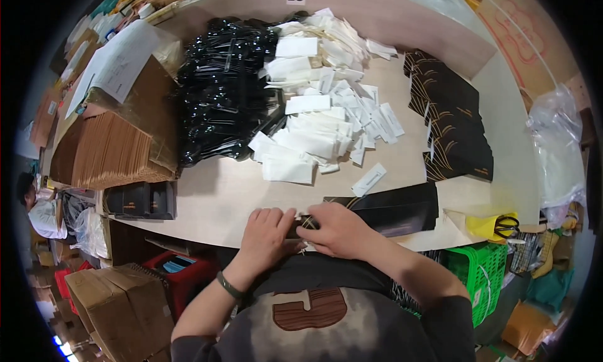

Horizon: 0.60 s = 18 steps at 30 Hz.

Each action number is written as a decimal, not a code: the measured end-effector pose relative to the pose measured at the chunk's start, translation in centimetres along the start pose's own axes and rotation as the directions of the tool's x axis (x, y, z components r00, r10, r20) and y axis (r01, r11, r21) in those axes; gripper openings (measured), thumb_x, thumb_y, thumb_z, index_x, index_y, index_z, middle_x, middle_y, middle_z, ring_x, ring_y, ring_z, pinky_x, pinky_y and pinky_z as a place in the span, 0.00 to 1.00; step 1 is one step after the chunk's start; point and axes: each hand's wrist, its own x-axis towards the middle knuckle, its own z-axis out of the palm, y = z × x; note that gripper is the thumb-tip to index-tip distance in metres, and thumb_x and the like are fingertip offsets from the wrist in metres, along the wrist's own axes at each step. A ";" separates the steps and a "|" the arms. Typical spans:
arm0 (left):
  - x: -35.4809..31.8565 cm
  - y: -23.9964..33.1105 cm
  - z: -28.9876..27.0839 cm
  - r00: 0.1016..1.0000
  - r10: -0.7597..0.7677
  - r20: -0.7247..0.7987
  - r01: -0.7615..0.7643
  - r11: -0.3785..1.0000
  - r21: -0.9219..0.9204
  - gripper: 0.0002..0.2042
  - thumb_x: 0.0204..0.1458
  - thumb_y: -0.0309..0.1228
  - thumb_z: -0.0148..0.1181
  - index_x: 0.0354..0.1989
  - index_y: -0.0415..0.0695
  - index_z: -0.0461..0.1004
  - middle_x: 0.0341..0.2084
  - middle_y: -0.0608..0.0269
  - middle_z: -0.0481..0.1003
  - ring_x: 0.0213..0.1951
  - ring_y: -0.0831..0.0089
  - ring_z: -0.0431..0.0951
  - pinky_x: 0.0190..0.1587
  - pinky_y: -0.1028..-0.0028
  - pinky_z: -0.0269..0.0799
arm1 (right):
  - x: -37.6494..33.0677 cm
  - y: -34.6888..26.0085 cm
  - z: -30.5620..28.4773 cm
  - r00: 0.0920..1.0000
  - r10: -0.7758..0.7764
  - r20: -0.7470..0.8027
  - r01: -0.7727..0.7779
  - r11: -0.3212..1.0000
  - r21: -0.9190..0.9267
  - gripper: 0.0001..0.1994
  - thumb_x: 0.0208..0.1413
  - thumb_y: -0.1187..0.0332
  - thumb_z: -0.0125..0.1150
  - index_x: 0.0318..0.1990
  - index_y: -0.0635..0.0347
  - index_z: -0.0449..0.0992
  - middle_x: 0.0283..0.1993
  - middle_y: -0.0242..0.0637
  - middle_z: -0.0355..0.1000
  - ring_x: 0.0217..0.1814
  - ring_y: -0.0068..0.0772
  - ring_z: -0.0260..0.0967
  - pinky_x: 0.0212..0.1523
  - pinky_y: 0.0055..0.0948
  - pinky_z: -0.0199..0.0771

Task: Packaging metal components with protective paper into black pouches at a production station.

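At the table's near edge my left hand [267,236] and my right hand [342,229] are close together, fingers closed on a black paper sleeve [308,222] with gold lines. Most of that sleeve is hidden by my fingers. Just right of it lies a small stack of long black sleeves [399,209], partly behind my right hand. A single small white packet [369,180] rests beyond that stack. Farther back are a heap of folded white napkins [311,139], more small white packets [383,120] and a pile of shiny black plastic cutlery [220,92].
Overlapping black sleeves with gold lines [455,120] lie at the right. A cardboard box [160,95] packed with brown sheets stands at the left, above dark packs [138,200]. Black-handled scissors [504,226] sit at the right edge. A green crate [480,283] stands below.
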 end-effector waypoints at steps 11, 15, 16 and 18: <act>0.0 0.4 -0.1 0.773 0.009 0.634 0.554 0.477 -0.682 0.38 0.44 0.29 0.71 0.67 0.38 0.62 0.51 0.59 0.74 0.46 0.70 0.76 0.50 0.75 0.71 | -4.3 3.7 -7.3 0.933 0.218 0.286 -0.227 0.974 -0.002 0.25 0.42 0.55 0.76 0.44 0.62 0.78 0.60 0.56 0.67 0.63 0.60 0.63 0.64 0.46 0.65; 1.3 2.3 1.7 0.934 0.212 0.288 0.168 0.451 -0.877 0.33 0.43 0.27 0.68 0.62 0.39 0.66 0.46 0.61 0.75 0.41 0.69 0.74 0.48 0.72 0.71 | -1.9 2.4 -3.2 0.941 0.147 0.304 -0.093 0.979 -0.184 0.28 0.47 0.51 0.72 0.49 0.64 0.76 0.52 0.50 0.71 0.60 0.53 0.66 0.63 0.46 0.65; 0.6 1.4 1.5 0.899 0.073 0.431 0.333 0.526 -0.782 0.29 0.43 0.27 0.68 0.57 0.39 0.67 0.43 0.60 0.75 0.40 0.68 0.74 0.47 0.70 0.71 | -2.7 2.2 -2.1 0.957 0.188 0.222 -0.130 0.959 -0.250 0.26 0.49 0.49 0.70 0.45 0.63 0.76 0.50 0.49 0.71 0.57 0.52 0.68 0.59 0.46 0.67; -0.6 -0.1 0.7 0.859 -0.239 0.452 0.473 0.708 -0.525 0.26 0.42 0.30 0.69 0.51 0.39 0.69 0.38 0.54 0.74 0.39 0.60 0.76 0.43 0.65 0.72 | -3.0 1.3 -1.2 0.968 0.243 -0.058 -0.250 0.951 -0.184 0.23 0.53 0.45 0.66 0.32 0.60 0.75 0.42 0.45 0.74 0.46 0.49 0.73 0.42 0.43 0.73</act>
